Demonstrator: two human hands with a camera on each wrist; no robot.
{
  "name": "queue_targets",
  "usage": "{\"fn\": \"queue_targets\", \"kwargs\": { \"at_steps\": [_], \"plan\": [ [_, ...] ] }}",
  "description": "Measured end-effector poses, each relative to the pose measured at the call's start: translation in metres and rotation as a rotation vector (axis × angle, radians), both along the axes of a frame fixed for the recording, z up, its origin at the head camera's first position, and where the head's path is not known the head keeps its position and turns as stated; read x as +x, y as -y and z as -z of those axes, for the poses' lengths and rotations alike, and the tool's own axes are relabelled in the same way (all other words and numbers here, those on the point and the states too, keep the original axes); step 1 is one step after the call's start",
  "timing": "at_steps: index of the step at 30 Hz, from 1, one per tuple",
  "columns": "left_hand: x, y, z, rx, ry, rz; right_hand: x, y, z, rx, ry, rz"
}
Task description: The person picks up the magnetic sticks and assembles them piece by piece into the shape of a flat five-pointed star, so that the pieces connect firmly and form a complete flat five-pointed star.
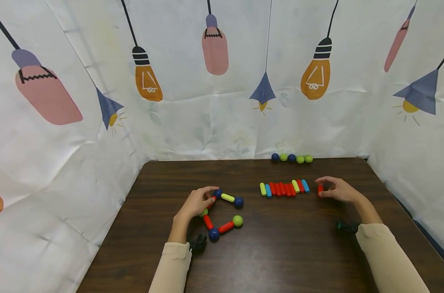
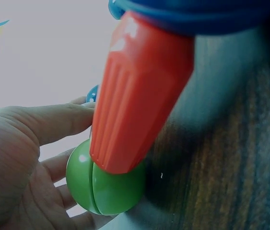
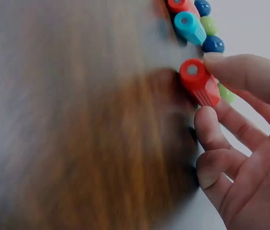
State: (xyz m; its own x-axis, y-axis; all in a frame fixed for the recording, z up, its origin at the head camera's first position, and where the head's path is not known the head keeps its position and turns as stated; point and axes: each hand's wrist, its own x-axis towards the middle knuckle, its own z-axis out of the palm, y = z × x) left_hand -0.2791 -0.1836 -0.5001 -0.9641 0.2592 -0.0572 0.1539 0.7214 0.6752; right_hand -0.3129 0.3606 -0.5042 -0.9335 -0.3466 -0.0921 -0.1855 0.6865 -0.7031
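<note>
On the left of the table, my left hand (image 1: 196,202) curls over a chain of rods and balls, with thumb and index finger at a dark blue ball (image 1: 217,193) and the red rod (image 1: 212,202) joined to it. The chain continues through a yellow-green rod (image 1: 227,197) to another blue ball (image 1: 238,202). Its other branch runs from a green ball (image 2: 104,184) through red rods (image 1: 226,227) to a green ball (image 1: 238,221). At the right, my right hand (image 1: 339,190) pinches a loose red rod (image 3: 199,81) with a grey end between thumb and fingers.
A row of red, yellow and blue rods (image 1: 283,189) lies left of my right hand. Behind it, blue and green balls (image 1: 291,158) line the far edge of the dark wooden table (image 1: 280,252). A printed white cloth (image 1: 214,118) hangs around the table.
</note>
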Motion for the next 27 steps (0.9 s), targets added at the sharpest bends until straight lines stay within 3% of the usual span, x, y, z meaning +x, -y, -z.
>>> {"fn": "queue_targets", "kwargs": {
  "at_steps": [9,14,27],
  "plan": [
    [0.001,0.001,0.0,0.007,-0.005,0.001,0.018,-0.005,-0.007,0.066,0.012,0.02],
    [0.001,0.002,0.0,0.01,-0.006,-0.004,0.021,-0.008,-0.005,0.037,-0.001,-0.005],
    [0.0,0.0,0.0,0.006,-0.008,0.008,0.029,-0.007,-0.001,0.019,0.082,-0.068]
  ]
}}
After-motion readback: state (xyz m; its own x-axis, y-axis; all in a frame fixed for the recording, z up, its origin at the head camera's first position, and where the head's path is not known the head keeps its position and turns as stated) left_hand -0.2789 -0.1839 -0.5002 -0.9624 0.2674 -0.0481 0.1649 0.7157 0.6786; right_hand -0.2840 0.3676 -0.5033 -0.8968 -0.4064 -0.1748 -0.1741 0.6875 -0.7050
